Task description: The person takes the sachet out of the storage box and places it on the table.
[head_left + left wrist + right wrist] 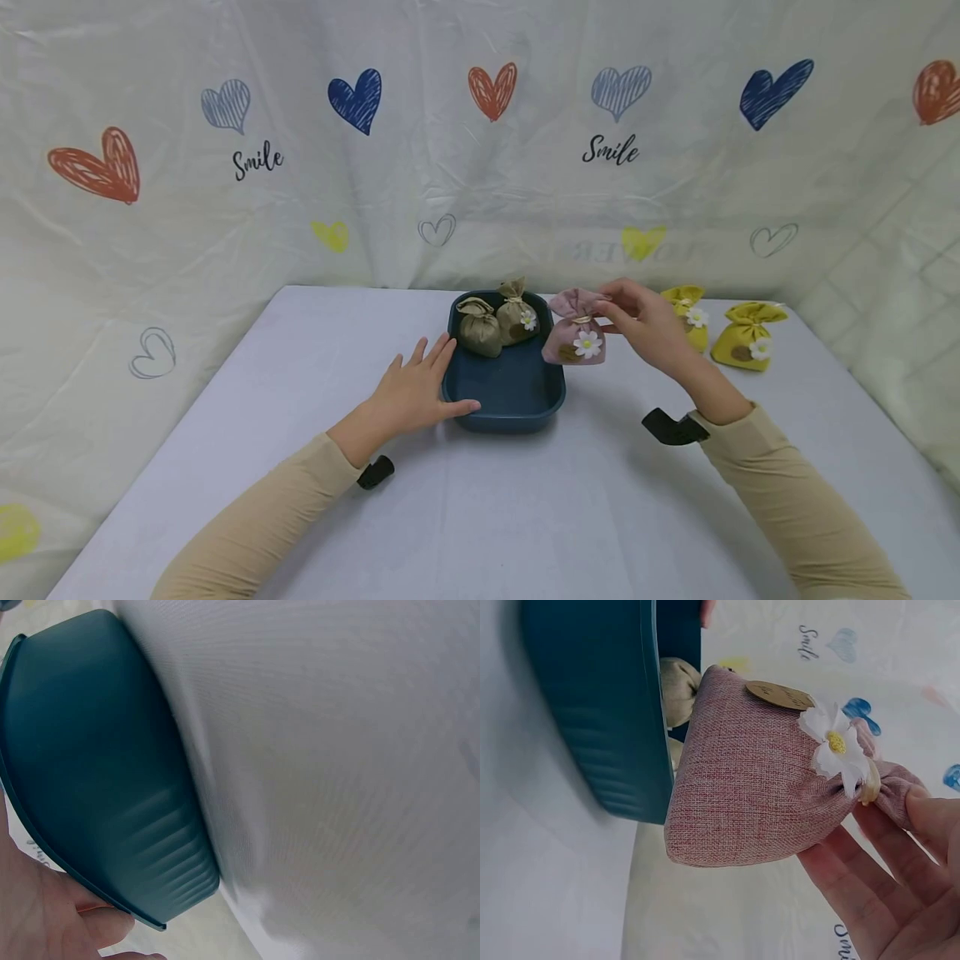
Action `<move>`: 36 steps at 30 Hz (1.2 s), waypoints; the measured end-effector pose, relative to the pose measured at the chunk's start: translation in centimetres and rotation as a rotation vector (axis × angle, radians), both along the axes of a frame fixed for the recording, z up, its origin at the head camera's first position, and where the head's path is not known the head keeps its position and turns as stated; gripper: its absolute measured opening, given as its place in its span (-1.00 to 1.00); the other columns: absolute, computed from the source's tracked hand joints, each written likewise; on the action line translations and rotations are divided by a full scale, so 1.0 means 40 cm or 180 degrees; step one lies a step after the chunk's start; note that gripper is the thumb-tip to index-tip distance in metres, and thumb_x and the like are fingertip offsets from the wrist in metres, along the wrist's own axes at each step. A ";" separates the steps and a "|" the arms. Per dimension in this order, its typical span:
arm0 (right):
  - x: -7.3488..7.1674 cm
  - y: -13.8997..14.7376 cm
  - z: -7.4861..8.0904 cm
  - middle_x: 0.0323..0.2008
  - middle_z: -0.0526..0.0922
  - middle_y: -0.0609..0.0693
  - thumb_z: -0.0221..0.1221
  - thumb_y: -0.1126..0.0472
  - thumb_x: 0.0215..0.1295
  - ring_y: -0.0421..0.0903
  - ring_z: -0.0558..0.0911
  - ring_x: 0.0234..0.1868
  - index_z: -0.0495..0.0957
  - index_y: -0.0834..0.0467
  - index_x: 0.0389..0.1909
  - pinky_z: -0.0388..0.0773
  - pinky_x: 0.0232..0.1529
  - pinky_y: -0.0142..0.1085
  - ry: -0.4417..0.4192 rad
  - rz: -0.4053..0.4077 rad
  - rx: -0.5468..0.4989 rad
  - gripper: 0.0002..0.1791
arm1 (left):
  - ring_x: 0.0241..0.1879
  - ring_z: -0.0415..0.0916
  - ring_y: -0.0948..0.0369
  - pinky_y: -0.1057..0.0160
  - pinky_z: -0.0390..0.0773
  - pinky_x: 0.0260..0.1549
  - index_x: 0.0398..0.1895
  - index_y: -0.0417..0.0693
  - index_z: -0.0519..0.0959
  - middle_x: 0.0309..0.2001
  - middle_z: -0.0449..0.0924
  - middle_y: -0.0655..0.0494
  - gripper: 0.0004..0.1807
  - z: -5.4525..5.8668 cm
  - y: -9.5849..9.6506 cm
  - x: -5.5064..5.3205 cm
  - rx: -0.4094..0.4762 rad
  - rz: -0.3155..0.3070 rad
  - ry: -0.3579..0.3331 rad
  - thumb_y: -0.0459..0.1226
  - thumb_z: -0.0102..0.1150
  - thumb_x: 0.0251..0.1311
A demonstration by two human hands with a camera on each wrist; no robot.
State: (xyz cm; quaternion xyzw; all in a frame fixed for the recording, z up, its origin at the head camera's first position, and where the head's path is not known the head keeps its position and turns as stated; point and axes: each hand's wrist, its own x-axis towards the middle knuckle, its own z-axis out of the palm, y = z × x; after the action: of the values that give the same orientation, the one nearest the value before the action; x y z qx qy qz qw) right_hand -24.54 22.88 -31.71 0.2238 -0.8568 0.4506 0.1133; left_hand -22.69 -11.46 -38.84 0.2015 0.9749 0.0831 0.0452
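Note:
A pink cloth drawstring pouch (pixel 576 333) with a white flower and a brown tag hangs by its gathered neck from my right hand (pixel 651 327). Thumb and fingers pinch that neck in the right wrist view, and the pouch (pixel 742 780) is beside the rim of a dark teal plastic basin (pixel 506 392). Two olive-brown pouches, one plain (pixel 480 332) and one with a flower (pixel 516 318), sit at the basin's back. My left hand (pixel 412 392) rests with spread fingers along the basin's left rim; in the left wrist view, fingers touch the basin's outer edge (pixel 97 772).
Two yellow pouches, one (pixel 746 337) farther right and one (pixel 693 332) partly hidden behind my right hand, stand on the white-covered table (pixel 525 517). Behind the table hangs a pale curtain (pixel 420 167) printed with hearts and "Smile".

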 end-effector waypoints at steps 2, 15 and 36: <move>0.002 0.007 0.001 -0.05 0.67 0.30 0.11 0.35 0.54 -0.33 0.67 -0.15 0.52 0.40 0.08 0.64 -0.17 -0.45 -0.0014 -0.0003 -0.0005 -0.77 | 0.60 -0.20 -0.15 -0.35 -0.01 0.41 0.69 -0.04 -0.12 0.66 -0.22 0.03 0.22 0.003 0.001 0.002 -0.0004 0.0007 -0.0011 0.48 0.03 0.21; 0.020 0.040 0.004 -0.08 0.67 0.31 0.10 0.32 0.56 -0.53 0.61 -0.20 0.52 0.41 0.05 0.60 -0.22 -0.54 0.0099 -0.0155 0.0047 -0.77 | 0.60 -0.21 -0.14 -0.34 -0.02 0.42 0.69 -0.03 -0.13 0.66 -0.24 0.05 0.23 0.007 0.002 0.000 -0.0024 0.0025 -0.0022 0.50 0.01 0.20; 0.037 0.109 -0.008 -0.09 0.64 0.28 0.09 0.33 0.56 -0.51 0.61 -0.19 0.51 0.44 0.04 0.62 -0.22 -0.52 0.0131 -0.0327 -0.0015 -0.77 | 0.60 -0.20 -0.15 -0.35 -0.01 0.41 0.69 -0.03 -0.13 0.66 -0.23 0.05 0.22 0.001 -0.002 -0.002 0.0008 -0.0007 -0.0007 0.49 0.01 0.21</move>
State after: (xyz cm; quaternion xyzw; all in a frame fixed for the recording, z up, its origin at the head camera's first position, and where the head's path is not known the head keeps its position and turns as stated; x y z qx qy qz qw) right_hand -23.05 27.25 -32.05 0.1886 -0.8635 0.4415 0.1545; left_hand -22.77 -11.52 -38.80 0.2025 0.9745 0.0844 0.0462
